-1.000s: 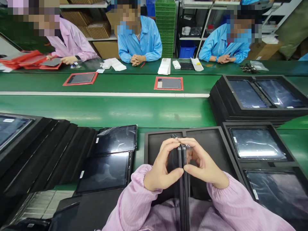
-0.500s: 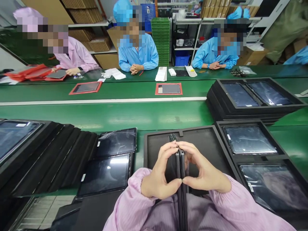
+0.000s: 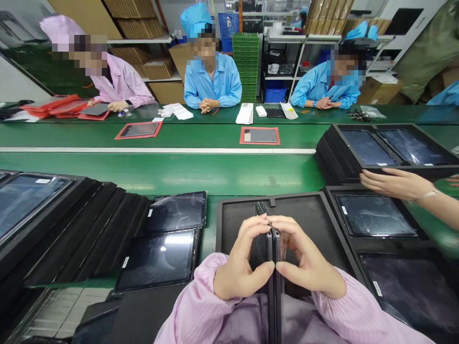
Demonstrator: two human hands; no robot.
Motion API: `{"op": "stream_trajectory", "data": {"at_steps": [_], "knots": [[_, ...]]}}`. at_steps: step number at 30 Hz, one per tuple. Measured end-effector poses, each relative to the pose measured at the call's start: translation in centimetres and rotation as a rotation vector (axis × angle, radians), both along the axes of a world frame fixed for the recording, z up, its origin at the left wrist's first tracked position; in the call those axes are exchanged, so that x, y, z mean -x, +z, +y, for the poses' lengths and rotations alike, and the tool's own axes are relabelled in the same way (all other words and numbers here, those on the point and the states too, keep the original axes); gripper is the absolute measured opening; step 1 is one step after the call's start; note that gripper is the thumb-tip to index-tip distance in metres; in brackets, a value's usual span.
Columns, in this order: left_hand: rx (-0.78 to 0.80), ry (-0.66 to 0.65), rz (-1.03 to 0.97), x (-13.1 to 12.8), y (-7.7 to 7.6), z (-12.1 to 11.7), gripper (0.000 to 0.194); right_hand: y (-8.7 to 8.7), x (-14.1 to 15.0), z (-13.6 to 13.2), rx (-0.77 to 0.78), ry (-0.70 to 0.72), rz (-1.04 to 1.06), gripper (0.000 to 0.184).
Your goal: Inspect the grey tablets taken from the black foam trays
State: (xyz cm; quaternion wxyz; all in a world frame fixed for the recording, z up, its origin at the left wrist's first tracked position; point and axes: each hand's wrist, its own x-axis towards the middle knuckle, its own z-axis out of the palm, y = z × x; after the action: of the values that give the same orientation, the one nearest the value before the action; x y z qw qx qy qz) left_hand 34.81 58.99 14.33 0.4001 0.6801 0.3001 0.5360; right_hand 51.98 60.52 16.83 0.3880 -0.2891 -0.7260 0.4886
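Note:
My left hand (image 3: pixel 239 267) and my right hand (image 3: pixel 308 263) press two dark tablets (image 3: pixel 272 241) together on edge, back to back. Both hands are closed round them, thumbs meeting at the near edge and fingertips at the far top. The pair stands upright over an empty black foam tray (image 3: pixel 304 212) right in front of me. My pink sleeves reach in from the bottom of the view.
Two tablets (image 3: pixel 168 239) lie left of the tray beside fanned black trays (image 3: pixel 71 224). Trays holding tablets (image 3: pixel 380 215) and a stack (image 3: pixel 390 153) are on the right, where another person's hand (image 3: pixel 390 184) reaches. Beyond the green conveyor (image 3: pixel 179 167) sit three workers; red-framed tablets (image 3: pixel 260 135) ride it.
Another person's hand has come in from the right onto the stacked trays. My hands hold the two tablets as before; the view has shifted slightly.

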Motion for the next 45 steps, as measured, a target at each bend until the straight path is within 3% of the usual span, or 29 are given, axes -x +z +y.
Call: {"op": "stream_trajectory", "data": {"at_steps": [8,13,16,19,22,28,32,35,38,41,43,45], "knots": [[-0.011,0.033,-0.017,-0.3,0.3,0.2,0.047,-0.4,0.3,0.2,0.014,-0.020,0.043,0.054],[0.031,0.203,-0.090,-0.8,0.8,0.6,0.022,-0.4,0.6,0.3,-0.004,-0.032,0.046,0.053],[0.054,0.296,-0.135,-1.1,1.4,1.4,0.005,-0.6,1.0,0.6,0.022,-0.059,0.077,0.042],[0.122,0.373,-0.171,-1.4,1.8,2.3,0.017,-0.8,1.7,1.1,0.066,-0.160,0.126,0.021],[0.215,0.459,-0.175,-1.9,1.4,3.0,0.021,-0.9,2.6,1.9,0.136,-0.255,0.146,0.018],[0.370,0.627,-0.278,-2.9,-1.3,5.5,0.022,-3.6,4.0,4.9,0.292,-0.355,0.087,0.034],[0.506,0.593,-0.307,-3.0,-3.3,8.6,0.024,-6.3,4.4,6.7,0.330,-0.326,0.028,0.068],[0.558,0.569,-0.261,-2.7,-4.7,9.5,0.032,-7.5,4.2,6.8,0.318,-0.296,-0.023,0.077],[0.500,0.576,-0.227,-2.9,-6.7,7.2,0.048,-8.3,3.5,5.5,0.260,-0.300,-0.044,0.071],[0.510,0.491,-0.249,-3.5,-9.5,2.5,0.066,-10.1,2.9,2.6,0.160,-0.352,-0.050,0.061],[0.544,0.440,-0.231,-4.0,-11.3,-0.3,0.069,-11.7,3.1,0.4,0.122,-0.406,-0.039,0.057],[0.508,0.442,-0.211,-4.3,-12.1,-1.9,0.069,-12.9,3.5,-1.3,0.126,-0.456,-0.022,0.057]]}}
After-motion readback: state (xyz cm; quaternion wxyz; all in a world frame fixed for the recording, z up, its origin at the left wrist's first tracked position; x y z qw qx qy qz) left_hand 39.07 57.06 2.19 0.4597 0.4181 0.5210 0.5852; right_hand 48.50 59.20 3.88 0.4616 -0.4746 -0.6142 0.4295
